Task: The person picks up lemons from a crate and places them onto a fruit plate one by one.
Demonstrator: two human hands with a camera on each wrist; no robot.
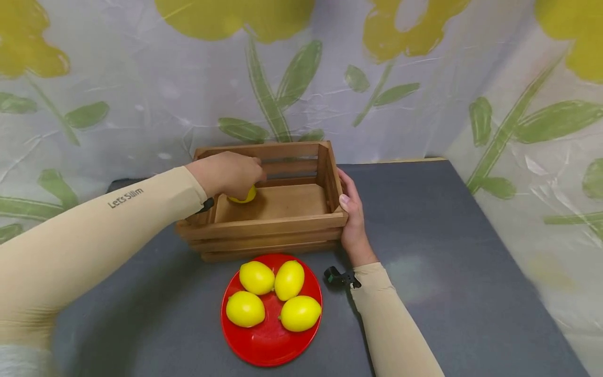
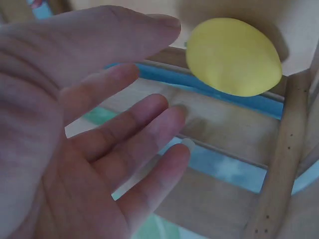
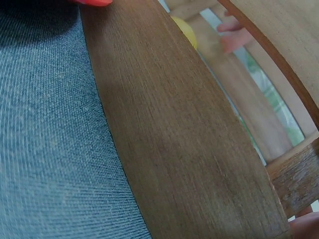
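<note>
Inside the wooden crate (image 1: 268,228), my left hand (image 1: 231,173) hangs over the left end, close to a yellow lemon (image 1: 245,196). The left wrist view shows that lemon (image 2: 233,57) lying on the crate floor near a corner, apart from the fingers. My left hand (image 2: 114,129) has its thumb and fingers spread loosely, with nothing held. At the crate's right end, my right hand (image 1: 353,214) grips the side. Only a bit of my right hand (image 3: 305,226) shows in the right wrist view, beside the wooden slats.
In front of the crate, a red plate (image 1: 264,348) holds several lemons (image 1: 246,309). Everything stands on a dark grey table (image 1: 414,251). A flower-patterned curtain (image 1: 179,89) hangs right behind the crate and along the right side.
</note>
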